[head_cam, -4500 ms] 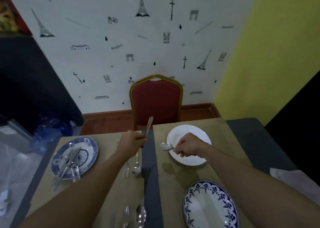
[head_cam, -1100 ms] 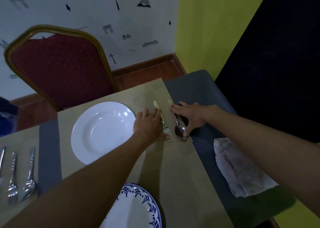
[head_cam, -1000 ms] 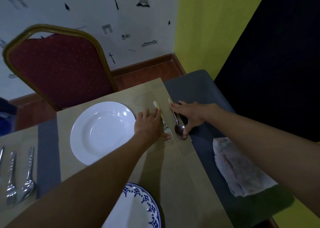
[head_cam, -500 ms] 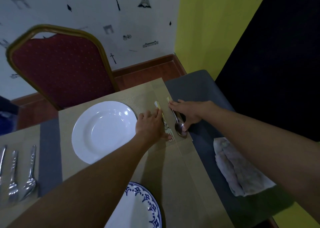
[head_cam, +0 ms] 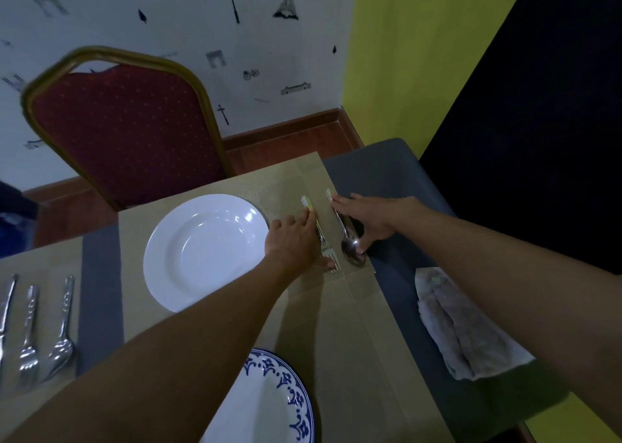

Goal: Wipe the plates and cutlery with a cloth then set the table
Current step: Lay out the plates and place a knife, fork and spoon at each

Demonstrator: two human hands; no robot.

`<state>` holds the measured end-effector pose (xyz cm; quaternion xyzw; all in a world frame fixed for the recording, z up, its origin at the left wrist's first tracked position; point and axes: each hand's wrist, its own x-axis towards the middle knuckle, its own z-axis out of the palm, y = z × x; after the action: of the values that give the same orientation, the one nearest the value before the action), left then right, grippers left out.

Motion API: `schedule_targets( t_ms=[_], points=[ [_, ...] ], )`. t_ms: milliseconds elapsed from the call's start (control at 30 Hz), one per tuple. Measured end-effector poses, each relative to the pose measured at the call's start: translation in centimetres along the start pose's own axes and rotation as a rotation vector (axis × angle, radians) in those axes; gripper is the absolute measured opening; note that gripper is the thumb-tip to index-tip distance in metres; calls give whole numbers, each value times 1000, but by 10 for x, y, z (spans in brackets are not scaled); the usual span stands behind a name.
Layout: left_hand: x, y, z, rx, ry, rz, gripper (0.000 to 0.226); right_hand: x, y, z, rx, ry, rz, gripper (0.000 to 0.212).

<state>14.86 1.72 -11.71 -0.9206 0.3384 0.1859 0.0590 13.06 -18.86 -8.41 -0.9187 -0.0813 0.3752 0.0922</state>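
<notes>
A plain white plate sits on the tan placemat at the far side of the table. To its right lie a fork and a spoon, side by side. My left hand lies flat beside the fork, fingers straight and touching it. My right hand rests flat against the spoon from the right, fingers straight. A blue-patterned white plate sits at the near edge. A crumpled white cloth lies on the grey table to the right.
A red chair with a gold frame stands behind the white plate. A knife, fork and spoon lie on the left placemat. The grey table edge runs along the right, by a yellow wall.
From 4.5 s ago, the fork and spoon went from my hands onto the mat right of the white plate. Over the last second my right hand slid slightly along the spoon; little else moved.
</notes>
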Motion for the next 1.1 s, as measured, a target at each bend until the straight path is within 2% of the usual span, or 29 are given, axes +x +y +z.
schedule_targets(
  t_ms=[167, 467, 733, 1100],
  points=[
    [-8, -8, -5, -66, 23, 24, 112, -10, -4, 2, 76, 86, -3, 112],
    [-67, -55, -35, -84, 134, -8, 68, -19, -65, -6, 26, 186, 50, 88],
    [-153, -135, -26, -198, 176, -211, 61, 4, -168, -6, 53, 319, -9, 83],
    [-266, -236, 12, -328, 173, -428, 43, 35, -343, 24, 62, 350, -191, 74]
  ],
)
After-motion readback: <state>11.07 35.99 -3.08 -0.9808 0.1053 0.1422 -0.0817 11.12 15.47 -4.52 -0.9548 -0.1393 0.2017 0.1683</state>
